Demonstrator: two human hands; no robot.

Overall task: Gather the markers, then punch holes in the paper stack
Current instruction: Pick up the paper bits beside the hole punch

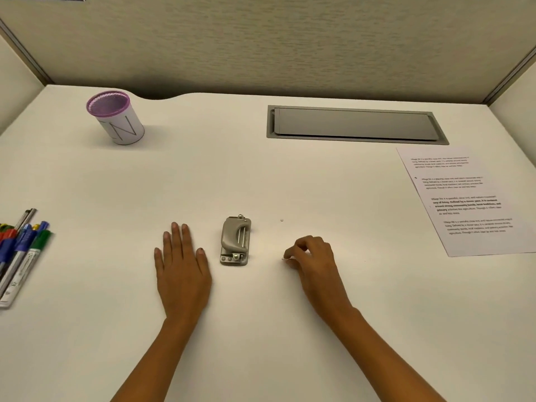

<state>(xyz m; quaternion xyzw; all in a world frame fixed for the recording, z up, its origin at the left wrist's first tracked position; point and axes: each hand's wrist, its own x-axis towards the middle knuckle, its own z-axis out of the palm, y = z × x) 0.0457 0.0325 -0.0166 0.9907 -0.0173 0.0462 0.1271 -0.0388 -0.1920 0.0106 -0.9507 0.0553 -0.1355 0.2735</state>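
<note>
Several markers [21, 250] in blue, green and red lie bunched at the table's left edge. A grey hole punch [235, 240] sits at the centre of the white table [261, 175]. The printed paper stack [464, 198] lies at the right edge. My left hand [181, 265] rests flat on the table just left of the punch, fingers straight. My right hand [311, 258] is right of the punch with its fingers curled; its fingertips pinch a tiny white paper dot [283, 259] at the table surface.
A purple-rimmed mesh pen cup [116, 117] stands at the back left. A grey cable hatch [353, 124] is set into the table at the back right. Another small paper dot [282, 220] lies beyond my right hand. Partition walls enclose the desk.
</note>
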